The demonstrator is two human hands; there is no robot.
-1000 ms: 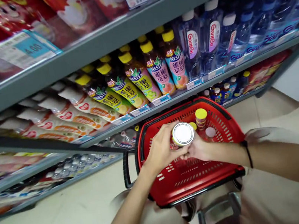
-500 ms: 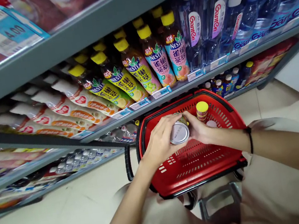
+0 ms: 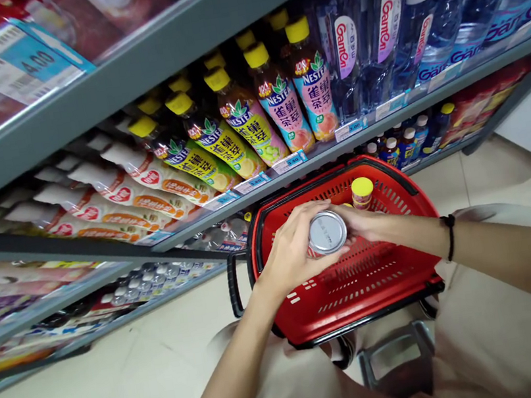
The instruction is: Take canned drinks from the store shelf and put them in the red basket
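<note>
- The can sits between the two hands, over the red basket, its round metal end turned up toward the wearer.
- Its long axis runs almost along the line of sight, so the body is mostly hidden behind that end and its length cannot be judged.
- From the can, the left hand lies at nine o'clock and the right hand at three; both touch it, so neither is nearer.
- The left grip is clamped on the can: fingers curve around toward twelve, thumb stretched across at six.
- The right grip meets the far right side; its fingertips are hidden behind the can, so I cannot tell how firmly they close.
- The left forearm comes in from seven o'clock, the right from four.
- A yellow-lidded container stands inside the basket at about two o'clock from the can, near but apart from it.
- The nearest shelf runs past at ten to twelve, its bottles well apart from both grips.
</note>
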